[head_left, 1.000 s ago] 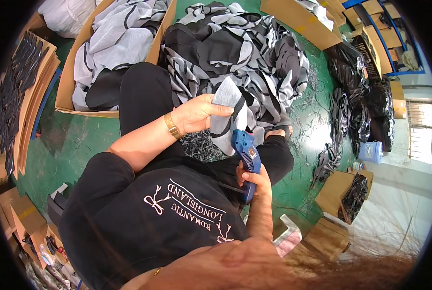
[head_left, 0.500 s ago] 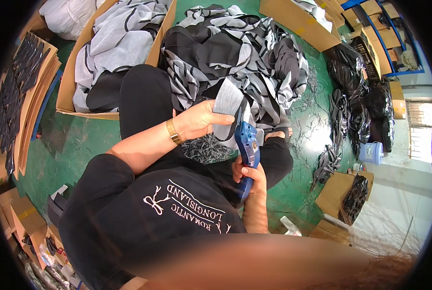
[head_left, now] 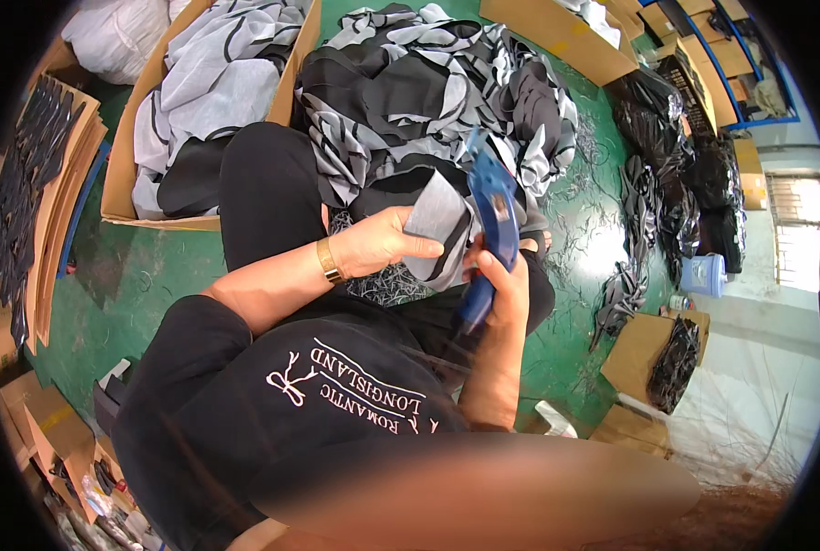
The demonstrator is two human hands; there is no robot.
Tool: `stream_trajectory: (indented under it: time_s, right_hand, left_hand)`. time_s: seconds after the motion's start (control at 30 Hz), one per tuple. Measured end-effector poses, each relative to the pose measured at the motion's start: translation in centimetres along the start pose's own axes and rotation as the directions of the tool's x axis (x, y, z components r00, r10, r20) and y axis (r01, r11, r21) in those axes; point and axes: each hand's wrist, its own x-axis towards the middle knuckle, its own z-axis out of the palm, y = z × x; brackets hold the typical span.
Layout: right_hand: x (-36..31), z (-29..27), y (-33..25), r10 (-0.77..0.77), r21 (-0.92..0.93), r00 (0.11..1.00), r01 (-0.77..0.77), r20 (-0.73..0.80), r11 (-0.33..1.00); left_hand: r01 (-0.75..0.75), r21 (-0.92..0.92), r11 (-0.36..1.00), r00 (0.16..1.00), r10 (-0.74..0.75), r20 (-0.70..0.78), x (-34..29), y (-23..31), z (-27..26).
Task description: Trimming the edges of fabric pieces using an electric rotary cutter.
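A grey-and-black fabric piece (head_left: 436, 219) is pinched between the thumb and fingers of my left hand (head_left: 378, 244), over my crossed legs. My right hand (head_left: 506, 285) is wrapped round the blue body of handheld electric scissors (head_left: 495, 197), whose head points away from me. The tool stands just right of the fabric's edge, its tip beyond the piece and blurred; whether the two touch I cannot tell. Below my hands lies a heap of thin grey and black clippings (head_left: 387, 286), partly hidden by the fabric and my left arm.
Ahead spreads a large pile of grey and black fabric pieces (head_left: 401, 96). A cardboard box (head_left: 157, 221) full of similar pieces stands at the left, near stacked cardboard (head_left: 61, 211). Black plastic bags (head_left: 653, 115) and a pale blue bucket (head_left: 704, 275) are at the right.
My right hand has moved forward and slightly right, carrying the electric scissors up past the fabric's edge. My left hand stays nearly in place, still pinching the fabric piece.
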Motion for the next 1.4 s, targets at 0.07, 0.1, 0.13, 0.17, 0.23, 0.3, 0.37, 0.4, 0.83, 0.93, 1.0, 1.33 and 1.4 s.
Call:
stream_trajectory:
  time_s: [0.07,0.1,0.13,0.17,0.23,0.3,0.37,0.4,0.83,0.93,1.0,1.33,1.4]
  right_hand:
    - [0.9,1.0,-0.5,-0.007,-0.198,0.997,-0.007,-0.071,0.980]
    - [1.0,1.7,-0.6,-0.054,-0.278,0.994,0.025,-0.096,0.960]
    - [1.0,1.9,-0.2,-0.082,-0.315,0.993,0.050,-0.089,0.948]
    - [1.1,1.9,0.3,-0.109,-0.351,0.991,0.075,-0.080,0.933]
    - [1.0,2.2,1.1,-0.156,-0.533,0.985,0.095,-0.070,0.841]
    - [0.8,2.0,1.6,-0.057,-0.360,0.996,0.027,-0.073,0.933]
    - [0.5,1.9,1.5,-0.029,-0.248,0.993,0.000,-0.113,0.969]
    - [0.2,1.4,1.7,-0.013,-0.179,0.992,-0.010,-0.127,0.984]
    - [-5.0,-1.3,2.7,0.201,-0.244,0.979,-0.202,-0.031,0.948]
    - [-4.8,-0.9,2.8,0.190,-0.226,0.980,-0.199,-0.062,0.953]
    - [-4.6,-0.9,2.8,0.201,-0.219,0.976,-0.215,-0.088,0.952]
    - [-4.1,-0.9,2.2,0.141,-0.233,0.989,-0.149,-0.050,0.961]
    - [-4.1,-1.1,1.8,0.150,-0.249,0.988,-0.155,-0.039,0.956]
  left_hand:
    - [-0.039,0.264,0.964,0.999,0.037,0.012,-0.3,-0.3,0.3]
    - [-0.038,0.264,0.964,0.999,0.035,0.015,-0.2,-0.3,0.2]
    - [0.008,0.205,0.979,1.000,-0.002,-0.031,-0.2,0.1,-0.1]
    - [0.051,0.142,0.989,0.996,-0.040,-0.075,-0.1,0.5,-0.3]
    - [0.132,0.173,0.976,0.981,-0.105,-0.160,0.0,1.3,-0.4]
    - [0.039,0.303,0.952,0.960,0.049,-0.277,0.3,1.6,0.3]
    - [-0.027,0.261,0.965,0.949,0.107,-0.298,-0.1,1.9,0.1]
    - [-0.056,0.177,0.983,0.948,0.109,-0.300,-0.1,1.7,-0.8]
    - [-0.144,0.303,0.942,0.894,0.255,-0.368,0.4,2.7,-2.0]
    - [-0.209,0.326,0.922,0.888,0.318,-0.331,0.7,1.9,-2.9]
    - [-0.188,0.362,0.913,0.889,0.315,-0.331,0.7,2.0,-3.0]
    - [-0.119,0.443,0.889,0.920,0.267,-0.288,0.1,3.1,-2.5]
    - [-0.146,0.552,0.821,0.922,0.316,-0.225,-0.1,3.5,-2.3]
